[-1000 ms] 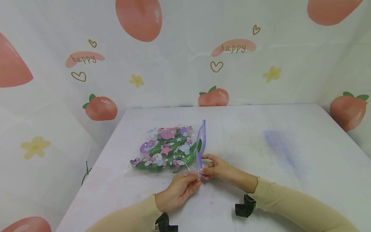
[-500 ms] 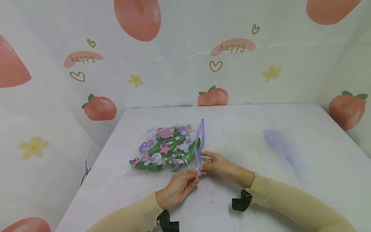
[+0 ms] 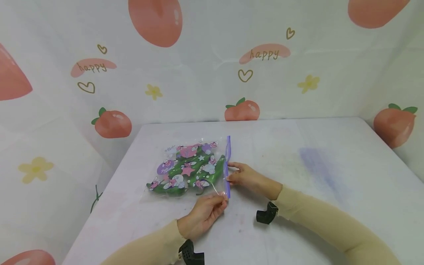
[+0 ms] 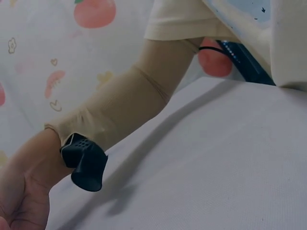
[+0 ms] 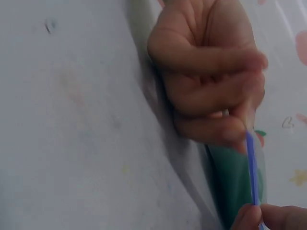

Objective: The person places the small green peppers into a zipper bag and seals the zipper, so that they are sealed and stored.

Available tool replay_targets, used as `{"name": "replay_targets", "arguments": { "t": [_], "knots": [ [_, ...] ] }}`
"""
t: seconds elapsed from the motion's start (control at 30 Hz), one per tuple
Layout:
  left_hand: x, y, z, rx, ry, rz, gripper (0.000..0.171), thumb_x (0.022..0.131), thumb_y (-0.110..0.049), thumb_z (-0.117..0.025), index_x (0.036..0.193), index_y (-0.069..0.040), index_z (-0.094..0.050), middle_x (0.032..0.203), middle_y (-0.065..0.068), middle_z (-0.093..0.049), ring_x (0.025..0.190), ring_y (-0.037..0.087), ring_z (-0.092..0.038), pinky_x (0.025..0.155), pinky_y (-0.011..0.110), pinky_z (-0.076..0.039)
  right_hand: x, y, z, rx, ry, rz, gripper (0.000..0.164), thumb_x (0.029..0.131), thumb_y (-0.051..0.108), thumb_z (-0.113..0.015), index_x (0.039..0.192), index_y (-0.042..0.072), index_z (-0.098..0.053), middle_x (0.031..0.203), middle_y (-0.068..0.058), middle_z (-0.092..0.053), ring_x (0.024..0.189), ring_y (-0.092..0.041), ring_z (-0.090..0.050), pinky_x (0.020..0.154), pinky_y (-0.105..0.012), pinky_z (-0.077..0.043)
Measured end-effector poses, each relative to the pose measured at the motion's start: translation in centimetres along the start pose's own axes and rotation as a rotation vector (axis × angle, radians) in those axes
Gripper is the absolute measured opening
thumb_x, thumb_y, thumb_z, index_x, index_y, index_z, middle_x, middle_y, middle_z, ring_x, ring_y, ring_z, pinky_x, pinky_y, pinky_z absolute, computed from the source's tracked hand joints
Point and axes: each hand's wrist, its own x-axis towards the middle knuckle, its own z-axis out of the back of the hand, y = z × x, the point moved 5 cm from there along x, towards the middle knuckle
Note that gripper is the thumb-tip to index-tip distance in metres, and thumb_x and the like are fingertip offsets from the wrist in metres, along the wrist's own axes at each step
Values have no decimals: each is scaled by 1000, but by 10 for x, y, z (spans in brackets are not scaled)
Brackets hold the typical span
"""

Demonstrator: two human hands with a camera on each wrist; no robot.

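Note:
A clear zip bag [image 3: 187, 171] printed with pink and purple cartoon figures lies on the table, with green peppers [image 3: 218, 173] showing through it. Along its right side runs a purple zip strip [image 3: 228, 149], nearly straight. My left hand [image 3: 202, 215] pinches the bag's near right corner. Higher up the strip, my right hand [image 3: 250, 180] pinches it between thumb and index finger. The right wrist view catches the strip [image 5: 253, 170] stretched between the curled left hand [image 5: 211, 76] and the right fingertips [image 5: 283, 218].
A white table [image 3: 298, 228] carries a faint purple stain [image 3: 319, 169] on the right. Behind it hangs a cloth [image 3: 198, 84] with printed peaches. A dark green cord [image 3: 96, 198] hangs at the left edge. Each wrist bears a black camera mount [image 3: 266, 213].
My right hand has slid away from me along the zip strip, from near the corner towards its middle. The strip's gaping upper part has drawn together. My left hand has stayed at the corner.

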Motion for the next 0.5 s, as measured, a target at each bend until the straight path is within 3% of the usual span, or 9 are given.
{"name": "replay_targets", "arguments": {
  "t": [0.23,0.5],
  "knots": [
    [-2,0,1,-21,20,1,28,95,1,-52,121,12,-47,80,2,-61,70,1,-61,70,12,-52,21,4,10,30,-46,-25,69,89,-4,-59,149,-9,-23,74,-1,-63,67,-7,-60,70,-19,-52],
    [-3,-2,1,-1,49,-18,29,95,2,-51,121,15,-47,80,2,-60,70,2,-60,70,12,-52,39,16,27,-72,-108,-73,64,93,2,-58,150,-1,-30,79,-1,-61,73,-8,-57,72,-19,-47]
  ]
}}
